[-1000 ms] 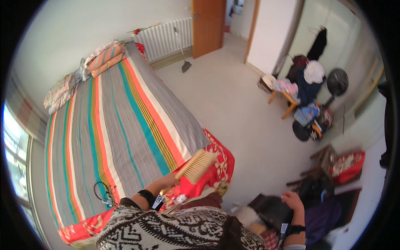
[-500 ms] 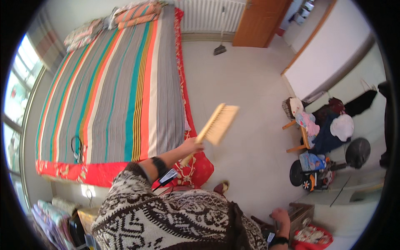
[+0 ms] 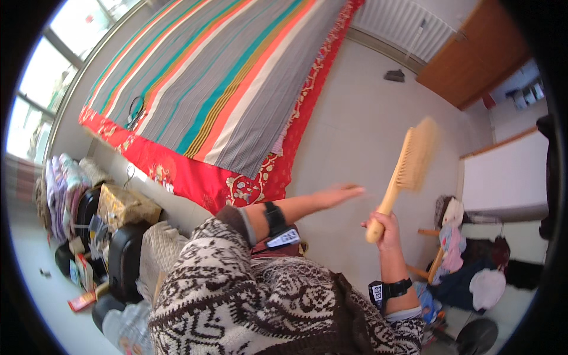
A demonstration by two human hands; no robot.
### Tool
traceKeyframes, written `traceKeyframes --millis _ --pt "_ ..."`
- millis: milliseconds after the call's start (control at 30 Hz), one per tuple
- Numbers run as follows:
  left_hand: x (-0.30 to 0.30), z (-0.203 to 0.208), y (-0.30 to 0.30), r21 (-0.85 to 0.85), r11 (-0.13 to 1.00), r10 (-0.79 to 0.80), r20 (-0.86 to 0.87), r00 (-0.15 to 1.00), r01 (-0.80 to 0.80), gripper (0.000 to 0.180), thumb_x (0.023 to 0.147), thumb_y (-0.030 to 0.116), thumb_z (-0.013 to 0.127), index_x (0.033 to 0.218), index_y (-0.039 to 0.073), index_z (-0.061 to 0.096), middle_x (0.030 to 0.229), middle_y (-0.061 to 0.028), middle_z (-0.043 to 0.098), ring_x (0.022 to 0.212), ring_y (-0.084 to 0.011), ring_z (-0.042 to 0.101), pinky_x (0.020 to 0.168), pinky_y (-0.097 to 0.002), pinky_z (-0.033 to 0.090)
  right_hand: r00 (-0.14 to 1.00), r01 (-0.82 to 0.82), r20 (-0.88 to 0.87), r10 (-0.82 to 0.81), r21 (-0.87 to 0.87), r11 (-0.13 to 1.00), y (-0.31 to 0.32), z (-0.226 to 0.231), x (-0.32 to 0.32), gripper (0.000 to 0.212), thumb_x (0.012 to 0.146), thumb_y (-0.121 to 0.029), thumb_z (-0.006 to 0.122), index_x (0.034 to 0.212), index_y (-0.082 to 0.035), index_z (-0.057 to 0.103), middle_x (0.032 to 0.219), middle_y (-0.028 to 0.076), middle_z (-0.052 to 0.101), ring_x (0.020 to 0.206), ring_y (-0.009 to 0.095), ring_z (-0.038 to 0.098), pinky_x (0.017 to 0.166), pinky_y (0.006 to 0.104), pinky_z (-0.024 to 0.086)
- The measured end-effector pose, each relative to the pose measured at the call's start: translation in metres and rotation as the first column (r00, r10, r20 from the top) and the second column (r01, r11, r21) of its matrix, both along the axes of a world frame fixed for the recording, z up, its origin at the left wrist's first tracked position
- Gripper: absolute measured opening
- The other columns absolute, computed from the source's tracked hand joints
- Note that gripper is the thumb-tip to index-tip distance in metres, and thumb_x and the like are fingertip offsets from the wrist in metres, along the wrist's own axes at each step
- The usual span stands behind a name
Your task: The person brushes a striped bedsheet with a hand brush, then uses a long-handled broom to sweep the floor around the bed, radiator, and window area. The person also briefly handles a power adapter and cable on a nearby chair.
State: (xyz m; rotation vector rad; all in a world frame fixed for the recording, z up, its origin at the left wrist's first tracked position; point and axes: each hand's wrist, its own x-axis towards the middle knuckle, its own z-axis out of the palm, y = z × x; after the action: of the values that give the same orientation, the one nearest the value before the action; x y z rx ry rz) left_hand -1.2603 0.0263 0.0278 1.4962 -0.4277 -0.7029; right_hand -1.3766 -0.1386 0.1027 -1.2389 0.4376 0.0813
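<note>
A wooden bed brush [image 3: 407, 163] with pale bristles is held up over the floor in my right hand [image 3: 387, 229], whose fingers wrap round its light handle. Its bristle end is smeared by motion. My left hand [image 3: 342, 195] stretches out flat beside the brush handle, apart from it, with nothing in it. To the left lies a bed with a grey striped cover [image 3: 219, 83]. A red patterned cloth [image 3: 177, 171] shows along its near and right edges. On the striped cover, near the bed's corner, rests a dark looped cable [image 3: 135, 112].
A stool with clothes [image 3: 452, 248] stands at the right, a white hat [image 3: 487, 290] beside it. Black chairs [image 3: 127, 260], folded cloth [image 3: 65, 183] and a yellowish box [image 3: 127, 204] crowd the lower left. A broom [image 3: 394, 76] leans by the radiator [image 3: 408, 29] near the wooden door [image 3: 473, 47].
The brush has passed from my left hand to my right. My right hand has risen from the lower right, and my view has turned, shifting the bed up.
</note>
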Motion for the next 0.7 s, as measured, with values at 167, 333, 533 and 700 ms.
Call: traceKeyframes --millis 167,333,533,700 --pt "0.052 -0.098 0.139 0.596 0.340 0.183 0.717 0.672 -0.728 0.071 0.060 0.035 0.077 0.114 0.002 0.045 0.113 -0.0134 0.049 0.109 -0.0293 0.045 0.087 -0.0444 0.037 0.990 -0.129 -0.069 0.125 -0.044 0.991 -0.074 -0.021 0.044 0.015 0.075 -0.012 0.054 0.085 -0.003 0.049 0.063 0.006 0.050 0.050 0.017 0.051 0.064 0.0400 0.053" --pt "0.091 -0.163 0.165 0.682 0.128 0.124 0.709 0.694 -0.720 0.057 0.068 0.032 0.067 0.111 0.001 0.048 0.109 -0.0111 0.048 0.111 -0.0286 0.043 0.087 -0.0444 0.037 0.981 -0.141 -0.157 0.114 -0.172 0.975 -0.108 -0.026 0.089 0.012 0.073 -0.009 0.053 0.082 -0.003 0.049 0.061 0.007 0.050 0.049 0.017 0.051 0.064 0.0411 0.053" --pt "0.151 -0.180 0.196 0.779 0.250 0.214 0.534 0.818 -0.575 0.027 0.071 0.023 0.056 0.092 0.008 0.063 0.093 -0.0147 0.062 0.086 -0.0325 0.060 0.072 -0.0420 0.050 0.949 -0.176 -0.294 0.115 -0.191 0.966 -0.159 -0.020 0.150 0.010 0.072 -0.005 0.053 0.081 -0.002 0.049 0.062 0.007 0.051 0.048 0.019 0.052 0.065 0.0421 0.053" --pt "0.137 -0.196 0.191 0.899 0.358 -0.013 0.275 0.961 -0.252 0.023 0.069 0.021 0.054 0.085 0.016 0.070 0.080 -0.0166 0.065 0.078 -0.0343 0.064 0.069 -0.0441 0.053 0.949 -0.150 -0.307 0.076 -0.225 0.963 -0.188 -0.026 0.199 0.010 0.073 -0.005 0.054 0.080 -0.001 0.049 0.061 0.009 0.052 0.049 0.020 0.052 0.063 0.0417 0.053"
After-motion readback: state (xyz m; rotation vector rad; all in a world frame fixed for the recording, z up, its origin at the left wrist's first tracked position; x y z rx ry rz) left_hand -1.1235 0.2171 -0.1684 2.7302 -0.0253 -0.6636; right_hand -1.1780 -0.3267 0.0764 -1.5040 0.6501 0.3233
